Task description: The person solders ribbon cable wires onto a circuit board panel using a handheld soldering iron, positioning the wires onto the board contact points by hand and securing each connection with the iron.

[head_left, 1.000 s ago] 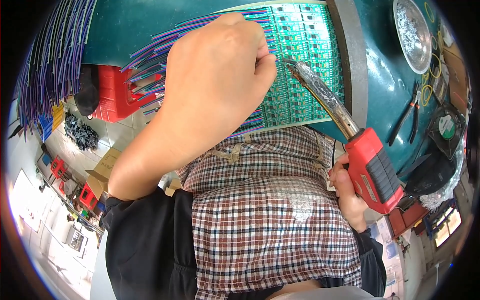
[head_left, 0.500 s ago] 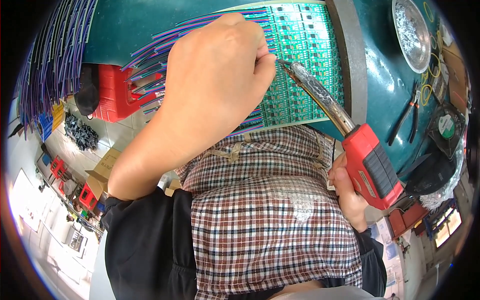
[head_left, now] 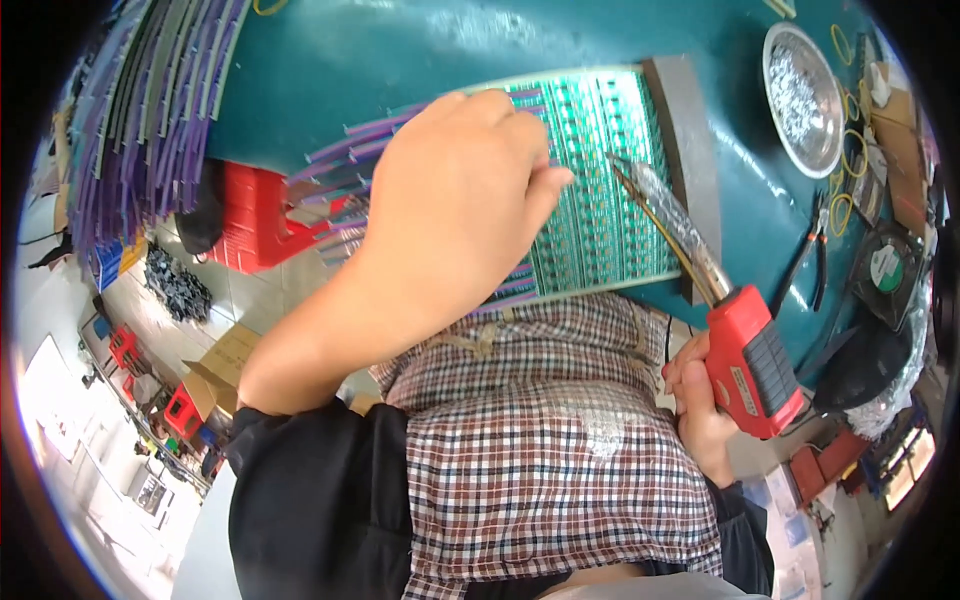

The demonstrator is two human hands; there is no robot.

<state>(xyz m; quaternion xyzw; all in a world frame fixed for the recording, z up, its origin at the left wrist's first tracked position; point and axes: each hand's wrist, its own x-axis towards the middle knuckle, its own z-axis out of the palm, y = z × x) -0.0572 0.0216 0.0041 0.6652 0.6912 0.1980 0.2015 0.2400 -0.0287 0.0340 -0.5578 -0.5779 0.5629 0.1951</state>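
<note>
My left hand [head_left: 465, 190] hangs over the left part of a green circuit board panel [head_left: 600, 230], fingers curled in and thumb against them. Whatever sits between those fingertips is hidden. Beneath the hand, thin purple-looking wires [head_left: 375, 135] fan out leftward from the panel. In my right hand [head_left: 702, 395] is a soldering gun [head_left: 750, 360] with a red and black body. Its long metal barrel points up and left, and the dark tip is over the panel, a short way right of my left thumb. The panel's rows of small parts look blurred.
A grey bar [head_left: 690, 170] lies along the panel's right edge. Farther right on the green table are a metal bowl [head_left: 803, 100] of silvery bits, pliers [head_left: 808, 250], yellow rings and a small fan [head_left: 888, 265]. A wire bundle [head_left: 165, 120] hangs far left, above a red stool [head_left: 250, 220].
The soldering gun's tip has moved right, away from my left fingertips, where it was close before. The whole view has shifted, so the table and panel appear lower.
</note>
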